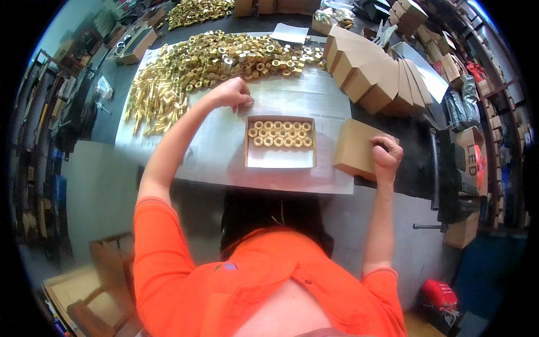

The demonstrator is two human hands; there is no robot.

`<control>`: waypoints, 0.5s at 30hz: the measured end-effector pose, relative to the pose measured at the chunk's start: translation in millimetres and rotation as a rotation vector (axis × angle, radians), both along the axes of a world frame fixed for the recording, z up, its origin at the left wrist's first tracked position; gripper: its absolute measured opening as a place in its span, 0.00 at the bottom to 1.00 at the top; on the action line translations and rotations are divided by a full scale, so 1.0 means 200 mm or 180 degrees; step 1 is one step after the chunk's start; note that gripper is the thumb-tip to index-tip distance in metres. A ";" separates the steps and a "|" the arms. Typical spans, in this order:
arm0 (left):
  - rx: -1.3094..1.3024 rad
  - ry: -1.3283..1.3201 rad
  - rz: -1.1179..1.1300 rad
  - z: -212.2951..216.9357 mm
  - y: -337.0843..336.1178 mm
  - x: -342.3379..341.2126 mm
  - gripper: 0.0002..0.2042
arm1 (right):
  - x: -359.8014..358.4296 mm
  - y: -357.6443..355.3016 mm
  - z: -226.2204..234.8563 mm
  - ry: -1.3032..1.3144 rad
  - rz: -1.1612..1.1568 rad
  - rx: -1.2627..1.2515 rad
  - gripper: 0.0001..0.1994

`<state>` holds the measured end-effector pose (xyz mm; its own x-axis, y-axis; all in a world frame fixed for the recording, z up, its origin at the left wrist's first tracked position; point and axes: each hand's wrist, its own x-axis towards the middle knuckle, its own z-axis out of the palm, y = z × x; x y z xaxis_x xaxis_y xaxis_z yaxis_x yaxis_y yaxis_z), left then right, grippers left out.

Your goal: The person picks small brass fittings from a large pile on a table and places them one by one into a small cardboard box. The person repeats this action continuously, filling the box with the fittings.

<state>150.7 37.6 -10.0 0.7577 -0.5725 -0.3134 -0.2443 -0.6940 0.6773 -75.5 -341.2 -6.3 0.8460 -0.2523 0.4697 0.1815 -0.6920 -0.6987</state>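
An open cardboard box (281, 160) lies on the paper in front of me, with several rows of brass nuts (279, 134) filling its far part and bare white bottom nearer me. My left hand (232, 94) is just beyond its far left corner, fingers pinched together low over the paper; what they hold, if anything, I cannot make out. A big heap of loose brass nuts (236, 53) spreads beyond that hand. To the right of the open box, my right hand (387, 153) is curled into a fist against a brown cardboard box or lid (356, 145); the inside of the fist is hidden.
Slender brass pieces (151, 98) are scattered at the heap's left. A fanned row of brown boxes (373, 73) stands at the right back. White printed sheets (224, 163) cover the dark table. A metal bar (434, 168) runs along the right side.
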 end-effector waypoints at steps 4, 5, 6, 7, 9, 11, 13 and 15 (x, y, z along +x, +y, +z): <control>0.0436 -0.0972 0.0099 0.00 0.02 -0.06 0.10 | 0.01 0.00 -0.01 -0.0020 -0.0034 -0.0036 0.08; 0.0493 -0.1492 0.0090 -0.02 0.02 -0.08 0.10 | 0.00 0.00 -0.01 -0.0046 -0.0058 -0.0049 0.08; 0.0554 -0.2010 0.0085 -0.02 0.02 -0.11 0.10 | 0.00 0.00 0.00 -0.0028 -0.0056 -0.0066 0.08; 0.0431 -0.1715 0.0298 -0.02 0.02 -0.12 0.10 | 0.00 0.01 0.00 -0.0010 -0.0055 -0.0083 0.08; 0.0502 -0.1892 0.0150 -0.04 0.01 -0.17 0.10 | 0.00 0.01 0.01 -0.0008 -0.0052 -0.0096 0.08; 0.0572 -0.2085 0.0067 -0.09 0.01 -0.17 0.10 | 0.00 0.01 0.01 -0.0042 -0.0049 -0.0092 0.08; 0.0588 -0.2122 0.0119 -0.09 -0.01 -0.16 0.10 | 0.00 0.01 0.01 -0.0015 -0.0088 -0.0134 0.08; 0.0612 -0.2177 0.0144 -0.09 -0.01 -0.16 0.10 | 0.00 0.01 0.01 0.0014 -0.0125 -0.0142 0.08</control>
